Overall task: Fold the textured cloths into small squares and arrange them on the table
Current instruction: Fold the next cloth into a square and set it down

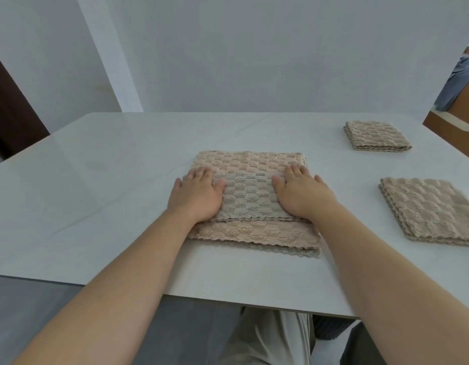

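Observation:
A beige checker-textured cloth (250, 191) lies in the middle of the white table (96, 185), with a folded flap lying across its middle and a strip of the lower layer showing at the near edge. My left hand (197, 193) presses flat on the flap's left side. My right hand (299, 192) presses flat on its right side. Both hands have straight, spread fingers. Two folded cloths lie to the right: a small square (376, 135) at the far right and a larger one (430, 210) nearer, cut off by the frame edge.
The table's near edge runs just in front of my lap. A white wall stands behind the table. A dark door frame (9, 109) is at the left. Wooden furniture with blue fabric (459, 85) stands beyond the table's right corner.

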Action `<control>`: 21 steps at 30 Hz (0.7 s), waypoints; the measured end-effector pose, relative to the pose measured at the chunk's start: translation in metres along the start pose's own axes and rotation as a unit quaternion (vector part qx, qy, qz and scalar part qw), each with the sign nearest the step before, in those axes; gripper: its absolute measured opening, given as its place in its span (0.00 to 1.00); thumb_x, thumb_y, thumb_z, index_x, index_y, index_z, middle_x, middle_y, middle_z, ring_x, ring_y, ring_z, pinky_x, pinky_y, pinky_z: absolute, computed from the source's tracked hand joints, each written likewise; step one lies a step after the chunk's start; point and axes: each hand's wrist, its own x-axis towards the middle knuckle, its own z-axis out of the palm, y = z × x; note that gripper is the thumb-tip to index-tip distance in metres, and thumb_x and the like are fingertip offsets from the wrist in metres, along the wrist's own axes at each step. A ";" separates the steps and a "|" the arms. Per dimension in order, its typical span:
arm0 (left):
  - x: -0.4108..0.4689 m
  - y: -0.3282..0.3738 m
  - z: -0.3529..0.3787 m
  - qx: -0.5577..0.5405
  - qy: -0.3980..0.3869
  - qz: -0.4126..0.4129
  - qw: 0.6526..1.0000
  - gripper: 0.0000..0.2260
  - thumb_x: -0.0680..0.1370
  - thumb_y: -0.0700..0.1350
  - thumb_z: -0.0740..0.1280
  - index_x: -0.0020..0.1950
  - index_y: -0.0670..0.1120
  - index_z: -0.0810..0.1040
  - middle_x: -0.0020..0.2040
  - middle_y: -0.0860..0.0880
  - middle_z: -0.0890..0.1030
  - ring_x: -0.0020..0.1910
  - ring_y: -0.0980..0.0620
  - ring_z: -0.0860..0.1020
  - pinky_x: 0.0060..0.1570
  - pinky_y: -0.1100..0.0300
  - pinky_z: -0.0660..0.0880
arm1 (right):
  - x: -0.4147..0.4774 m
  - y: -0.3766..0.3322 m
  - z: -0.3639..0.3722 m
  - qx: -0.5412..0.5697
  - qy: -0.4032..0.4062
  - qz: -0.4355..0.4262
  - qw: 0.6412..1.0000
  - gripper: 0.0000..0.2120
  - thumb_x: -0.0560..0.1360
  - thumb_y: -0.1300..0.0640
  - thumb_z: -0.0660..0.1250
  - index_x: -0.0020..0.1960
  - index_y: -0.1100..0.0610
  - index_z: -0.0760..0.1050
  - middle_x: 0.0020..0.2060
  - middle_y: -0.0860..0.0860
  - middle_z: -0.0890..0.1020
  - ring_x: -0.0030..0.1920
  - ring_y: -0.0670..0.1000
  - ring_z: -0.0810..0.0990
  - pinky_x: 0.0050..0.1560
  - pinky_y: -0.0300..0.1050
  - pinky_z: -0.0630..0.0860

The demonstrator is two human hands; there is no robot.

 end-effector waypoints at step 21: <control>0.040 -0.014 -0.080 -0.046 -0.031 -0.047 0.997 0.08 0.77 0.46 0.74 0.50 0.41 0.86 0.50 0.44 0.84 0.51 0.43 0.80 0.50 0.54 0.77 | 0.025 0.006 -0.075 0.078 -0.070 0.003 0.994 0.11 0.75 0.52 0.68 0.44 0.60 0.79 0.39 0.55 0.81 0.41 0.55 0.76 0.43 0.47 0.73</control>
